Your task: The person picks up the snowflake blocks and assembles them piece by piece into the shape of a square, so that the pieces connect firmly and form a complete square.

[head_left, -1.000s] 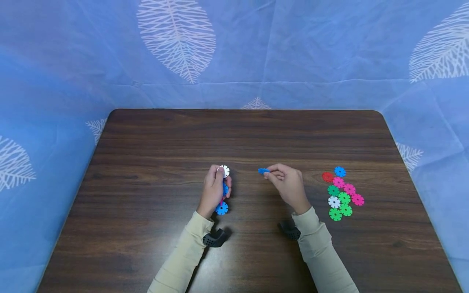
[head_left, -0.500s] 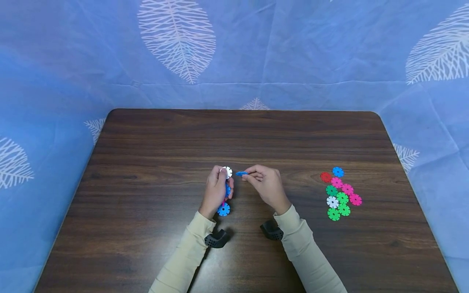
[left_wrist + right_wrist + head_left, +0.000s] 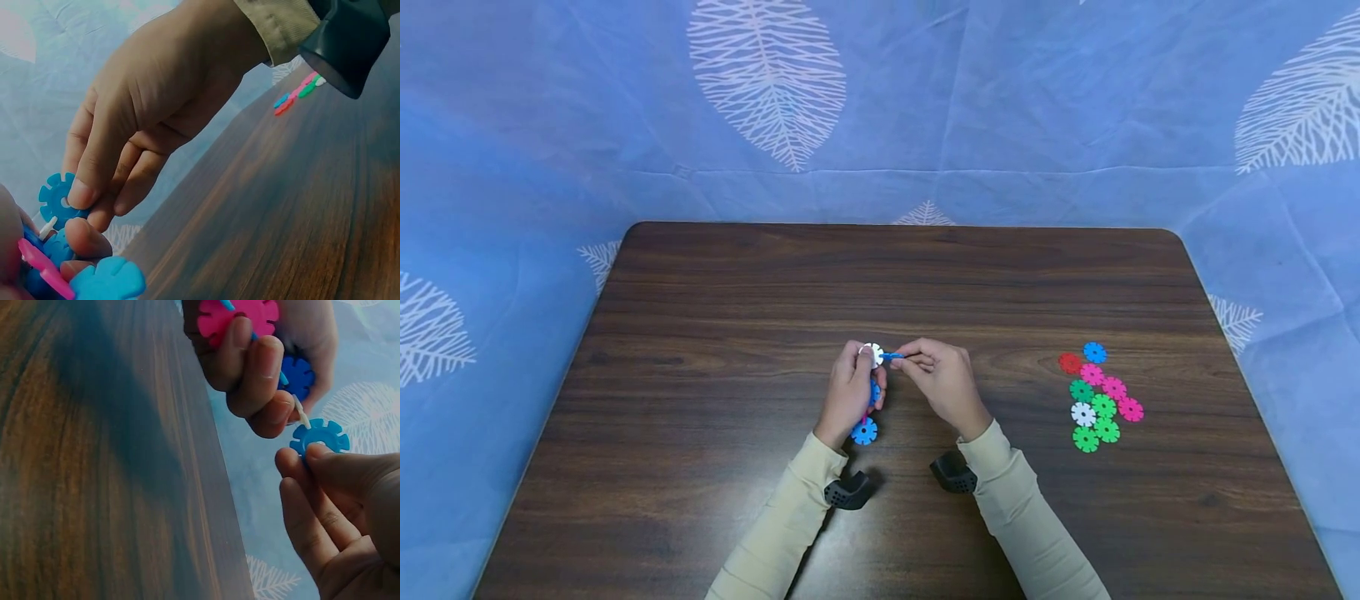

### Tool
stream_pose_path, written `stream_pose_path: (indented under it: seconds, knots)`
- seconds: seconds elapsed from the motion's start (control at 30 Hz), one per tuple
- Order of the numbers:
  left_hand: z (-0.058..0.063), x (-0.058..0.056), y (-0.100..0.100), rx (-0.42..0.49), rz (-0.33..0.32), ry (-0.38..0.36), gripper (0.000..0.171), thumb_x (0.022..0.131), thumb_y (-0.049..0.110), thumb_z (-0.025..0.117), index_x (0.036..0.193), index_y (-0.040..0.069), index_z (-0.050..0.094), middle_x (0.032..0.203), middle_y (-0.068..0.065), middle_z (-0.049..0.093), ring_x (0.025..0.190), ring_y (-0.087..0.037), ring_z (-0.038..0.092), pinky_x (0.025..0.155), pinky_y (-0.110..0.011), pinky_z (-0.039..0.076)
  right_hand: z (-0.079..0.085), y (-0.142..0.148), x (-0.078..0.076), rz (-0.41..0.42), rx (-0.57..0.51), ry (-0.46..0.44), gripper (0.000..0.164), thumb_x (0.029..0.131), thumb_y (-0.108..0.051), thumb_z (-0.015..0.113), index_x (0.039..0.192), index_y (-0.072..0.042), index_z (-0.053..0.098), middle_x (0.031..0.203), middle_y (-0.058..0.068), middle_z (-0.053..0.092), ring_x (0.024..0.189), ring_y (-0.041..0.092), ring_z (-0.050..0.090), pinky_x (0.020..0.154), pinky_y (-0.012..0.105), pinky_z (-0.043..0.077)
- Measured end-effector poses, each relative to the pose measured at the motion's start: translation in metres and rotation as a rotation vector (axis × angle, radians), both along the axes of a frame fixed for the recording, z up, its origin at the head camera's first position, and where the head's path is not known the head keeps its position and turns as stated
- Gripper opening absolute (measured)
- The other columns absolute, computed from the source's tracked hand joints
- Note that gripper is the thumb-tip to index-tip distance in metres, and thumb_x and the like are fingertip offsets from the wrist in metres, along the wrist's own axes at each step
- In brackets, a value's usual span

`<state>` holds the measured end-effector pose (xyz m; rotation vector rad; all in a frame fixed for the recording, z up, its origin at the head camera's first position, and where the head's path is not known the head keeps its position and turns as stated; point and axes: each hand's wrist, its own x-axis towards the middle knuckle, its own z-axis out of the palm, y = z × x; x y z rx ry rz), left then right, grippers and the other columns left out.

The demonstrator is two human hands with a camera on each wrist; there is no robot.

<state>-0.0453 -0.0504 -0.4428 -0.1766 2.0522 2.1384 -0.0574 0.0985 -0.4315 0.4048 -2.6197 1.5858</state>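
My left hand (image 3: 847, 392) grips a chain of notched plastic discs joined edge to edge. A white disc (image 3: 876, 354) stands out at the chain's top, beside the thumb. Lower down show a pink disc (image 3: 256, 319) and a blue end disc (image 3: 864, 431); part of the chain is hidden by the fingers. Between thumb and fingertips, my right hand (image 3: 946, 379) pinches a single blue disc (image 3: 320, 437). Its notched edge meets the white disc's edge, the two turned crosswise to each other in the right wrist view.
Several loose discs lie flat on the right of the dark wooden table (image 3: 737, 333): a red one (image 3: 1070, 363), a blue one (image 3: 1094, 352), a white one (image 3: 1083, 414), plus pink and green ones. A blue cloth (image 3: 1000, 108) with white leaf prints hangs behind.
My right hand has moved left with the blue disc, bringing it from well apart up to the white disc. The left hand has shifted slightly right, still holding the chain.
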Motion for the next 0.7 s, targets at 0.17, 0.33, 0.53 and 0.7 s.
stream_pose_path:
  seconds: [0.17,0.33,0.53,0.7]
  knots:
    - [0.001,0.001,0.002,-0.057,0.007,0.014,0.024,0.102,0.017,0.027,0.087,0.006,0.041,0.058,-0.002,0.050,0.036,-0.011,0.044,0.033,-0.022,0.037,-0.004,-0.001,0.001,0.020,-0.068,0.064,0.007,0.083,-0.009,0.070,0.087,-0.004,0.071,0.091,0.010,0.073,0.085,0.019,0.072,0.074,0.023,0.057]
    - [-0.003,0.004,0.003,-0.183,0.013,0.057,0.025,0.103,0.015,0.027,0.086,0.005,0.041,0.059,-0.006,0.051,0.033,-0.011,0.044,0.034,-0.025,0.040,-0.009,-0.002,0.003,0.043,-0.159,0.115,0.004,0.080,0.000,0.070,0.083,-0.001,0.070,0.086,0.013,0.073,0.078,0.022,0.072,0.069,0.021,0.058]
    - [-0.005,0.008,0.006,-0.192,0.027,0.115,0.025,0.103,0.015,0.025,0.087,0.004,0.040,0.059,-0.010,0.052,0.033,-0.009,0.043,0.033,-0.025,0.040,-0.012,-0.004,0.004,0.077,-0.203,0.183,0.005,0.077,0.010,0.069,0.081,0.007,0.068,0.083,0.020,0.071,0.071,0.030,0.071,0.063,0.024,0.058]
    - [-0.006,0.008,0.007,-0.264,0.017,0.162,0.027,0.103,0.016,0.023,0.085,0.005,0.040,0.055,-0.004,0.052,0.032,-0.007,0.042,0.032,-0.026,0.041,-0.013,-0.002,0.001,0.101,-0.190,0.196,0.006,0.078,0.008,0.068,0.082,0.004,0.070,0.083,0.017,0.072,0.072,0.028,0.071,0.062,0.020,0.057]
